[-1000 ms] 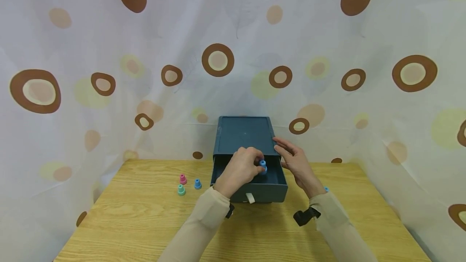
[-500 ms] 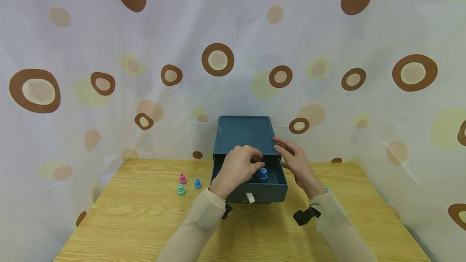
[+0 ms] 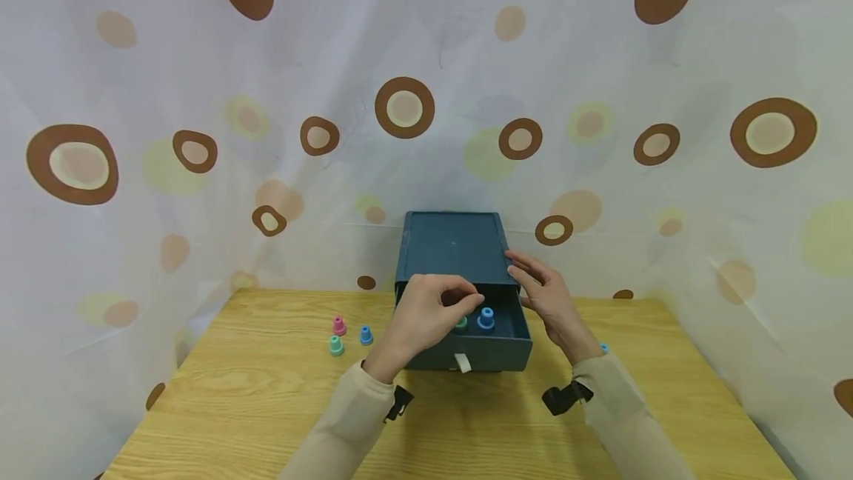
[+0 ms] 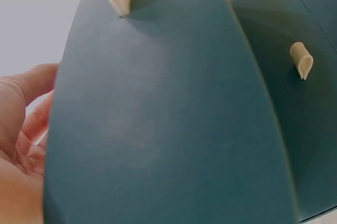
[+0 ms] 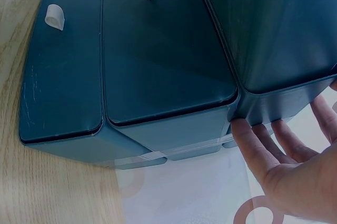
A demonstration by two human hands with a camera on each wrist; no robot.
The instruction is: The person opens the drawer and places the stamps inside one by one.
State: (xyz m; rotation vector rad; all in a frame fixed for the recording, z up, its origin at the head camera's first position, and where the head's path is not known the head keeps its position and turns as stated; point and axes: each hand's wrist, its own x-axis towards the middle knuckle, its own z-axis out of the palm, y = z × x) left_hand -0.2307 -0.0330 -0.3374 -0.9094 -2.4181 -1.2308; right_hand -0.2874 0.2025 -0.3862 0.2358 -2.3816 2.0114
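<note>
A dark teal drawer cabinet (image 3: 456, 247) stands on the table, its top drawer (image 3: 500, 355) pulled out. Inside the drawer, a blue cone-shaped piece with a wide base (image 3: 486, 319) stands upright, and a green piece (image 3: 460, 325) is partly hidden by my left hand (image 3: 426, 313). That hand hovers over the drawer's left part, thumb and forefinger near each other, with nothing seen between them. In the left wrist view the drawer front (image 4: 158, 108) covers most of it. My right hand (image 3: 548, 301) rests its fingertips against the cabinet's right side, fingers extended (image 5: 253, 148).
Left of the cabinet, pink (image 3: 338, 326), mint (image 3: 336, 346) and blue (image 3: 366, 335) cone pieces stand on the wooden table (image 3: 266, 406). Another blue piece (image 3: 603, 348) shows behind the right wrist. Lower drawers (image 5: 168, 50) have pale loop tabs. A patterned curtain (image 3: 426, 176) hangs behind.
My left hand has let go of the blue cone piece, which now stands in the drawer, and has drawn back to the left. The right hand has stayed at the cabinet's side.
</note>
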